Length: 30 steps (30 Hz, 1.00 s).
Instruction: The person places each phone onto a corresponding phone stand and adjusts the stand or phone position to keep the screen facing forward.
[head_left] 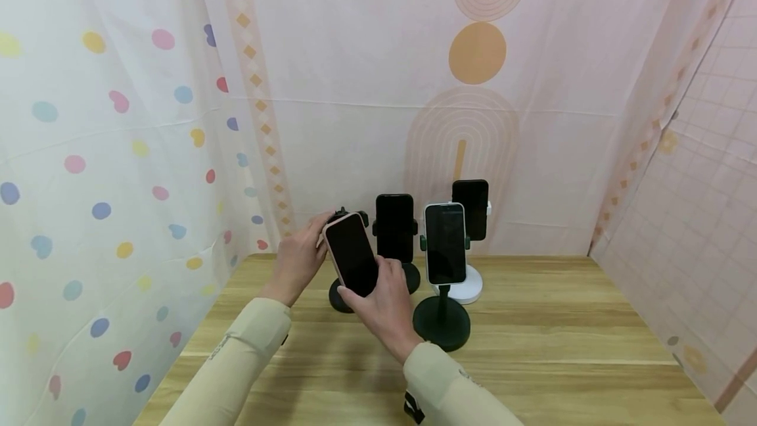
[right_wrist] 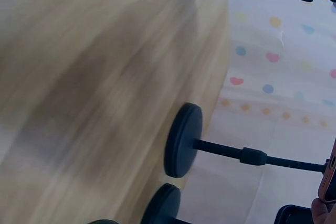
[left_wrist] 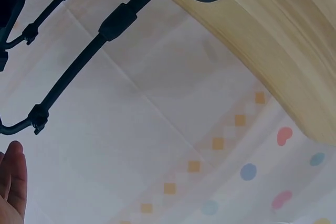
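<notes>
My right hand (head_left: 391, 313) grips the lower part of a dark-screened smartphone (head_left: 351, 252) in a pink case, thumb on one edge and fingers on the other. The phone leans left in front of the black clamp (head_left: 363, 217) of a phone stand (head_left: 340, 299), covering most of it. At the clamp's left side my left hand (head_left: 298, 260) holds on with its fingers; its thumb is hidden. The left wrist view catches only some fingertips (left_wrist: 17, 163) below the stand's bent pole (left_wrist: 79, 66). In the right wrist view, the phone's pink edge (right_wrist: 328, 182) shows beside the pole.
Right of my hands, a black stand carries a black phone (head_left: 394, 227). A dark green stand (head_left: 441, 324) holds a white-edged phone (head_left: 445, 243). Behind it, a white stand (head_left: 467, 286) bears another phone (head_left: 471, 209). Patterned curtains (head_left: 343, 51) surround the wooden table (head_left: 544, 334).
</notes>
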{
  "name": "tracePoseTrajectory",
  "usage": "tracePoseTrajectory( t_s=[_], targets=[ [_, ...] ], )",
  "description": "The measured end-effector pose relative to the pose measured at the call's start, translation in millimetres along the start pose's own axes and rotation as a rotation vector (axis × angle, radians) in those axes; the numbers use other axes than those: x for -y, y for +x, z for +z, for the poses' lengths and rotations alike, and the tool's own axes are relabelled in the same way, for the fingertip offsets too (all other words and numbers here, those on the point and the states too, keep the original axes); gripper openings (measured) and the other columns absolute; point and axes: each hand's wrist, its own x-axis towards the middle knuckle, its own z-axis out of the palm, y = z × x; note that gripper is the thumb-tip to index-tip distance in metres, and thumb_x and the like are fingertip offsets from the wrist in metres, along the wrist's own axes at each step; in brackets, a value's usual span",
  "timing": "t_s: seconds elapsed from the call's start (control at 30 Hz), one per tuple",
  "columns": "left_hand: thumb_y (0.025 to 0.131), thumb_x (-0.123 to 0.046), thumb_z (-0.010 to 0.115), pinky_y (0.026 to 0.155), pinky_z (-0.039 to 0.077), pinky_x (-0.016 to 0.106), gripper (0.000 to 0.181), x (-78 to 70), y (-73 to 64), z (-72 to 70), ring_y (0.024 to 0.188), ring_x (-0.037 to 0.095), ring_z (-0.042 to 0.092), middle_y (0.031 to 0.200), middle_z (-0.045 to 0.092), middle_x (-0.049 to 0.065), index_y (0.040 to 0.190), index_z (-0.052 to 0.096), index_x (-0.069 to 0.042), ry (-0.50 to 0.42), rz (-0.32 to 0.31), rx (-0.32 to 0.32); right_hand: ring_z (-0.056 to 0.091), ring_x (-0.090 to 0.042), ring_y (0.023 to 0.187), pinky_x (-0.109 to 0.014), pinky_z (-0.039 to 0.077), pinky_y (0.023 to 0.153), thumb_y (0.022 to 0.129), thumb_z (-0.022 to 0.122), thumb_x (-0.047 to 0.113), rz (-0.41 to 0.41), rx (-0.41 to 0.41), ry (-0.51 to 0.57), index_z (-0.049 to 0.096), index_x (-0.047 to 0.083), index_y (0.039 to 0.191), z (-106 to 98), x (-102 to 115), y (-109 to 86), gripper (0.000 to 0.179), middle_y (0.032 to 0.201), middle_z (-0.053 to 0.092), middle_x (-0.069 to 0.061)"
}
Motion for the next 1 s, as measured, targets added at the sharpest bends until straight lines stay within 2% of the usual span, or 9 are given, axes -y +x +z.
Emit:
tracePoseTrajectory(
  t_s=[0.2, 0.47, 0.6, 0.77, 1.0],
  targets=[
    [0.083, -0.003, 0.079, 0.054, 0.053, 0.044, 0.038, 0.4, 1.3, 1.1, 0.073, 0.03, 0.068, 0.102, 0.07, 0.015, 0.117, 0.061, -0.003, -0.015, 0.02, -0.03, 0.05, -0.026, 0.109, -0.044, 0.048, 0.09, 0.08, 0.079, 0.051, 0.021, 0.02, 0.061, 0.05, 0.0, 0.139, -1, 6, 13.9, 0.083, 0.126, 0.051, -0.013],
    [0.08, 0.0, 0.08, 0.055, 0.053, 0.044, 0.034, -5.1, 5.2, 0.9, 0.074, 0.03, 0.068, 0.094, 0.07, 0.014, 0.111, 0.064, 0.0, -0.014, 0.029, -0.051, 0.052, -0.025, 0.103, -0.043, 0.049, 0.087, 0.08, 0.078, 0.051, 0.022, 0.019, 0.093, 0.05, 0.001, 0.141, -1, 10, 26.1, 0.083, 0.124, 0.052, -0.014],
    [0.082, 0.002, 0.077, 0.058, 0.055, 0.04, 0.027, -5.5, 5.4, 1.7, 0.076, 0.027, 0.069, 0.094, 0.068, 0.012, 0.105, 0.065, -0.003, -0.124, -0.028, -0.017, 0.052, -0.025, 0.102, -0.042, 0.048, 0.088, 0.081, 0.077, 0.052, 0.049, 0.033, 0.105, 0.048, 0.002, 0.143, 0, 11, 30.2, 0.085, 0.124, 0.051, -0.013],
    [0.085, 0.005, 0.073, 0.063, 0.058, 0.036, 0.026, -5.6, 7.0, 1.3, 0.08, 0.025, 0.07, 0.101, 0.068, 0.012, 0.109, 0.066, -0.004, -0.31, -0.107, 0.029, 0.053, -0.025, 0.103, -0.041, 0.048, 0.088, 0.081, 0.077, 0.052, 0.059, 0.025, 0.093, 0.049, 0.002, 0.141, 1, 12, 37.1, 0.083, 0.125, 0.05, -0.014],
    [0.084, 0.009, 0.071, 0.064, 0.058, 0.035, 0.028, -5.1, 9.5, -1.5, 0.079, 0.024, 0.07, 0.101, 0.068, 0.013, 0.11, 0.067, -0.003, -0.396, -0.133, 0.048, 0.054, -0.026, 0.104, -0.042, 0.049, 0.089, 0.081, 0.079, 0.05, 0.044, 0.011, 0.103, 0.05, 0.001, 0.141, 2, 14, 43.4, 0.083, 0.125, 0.051, -0.015]
  ],
)
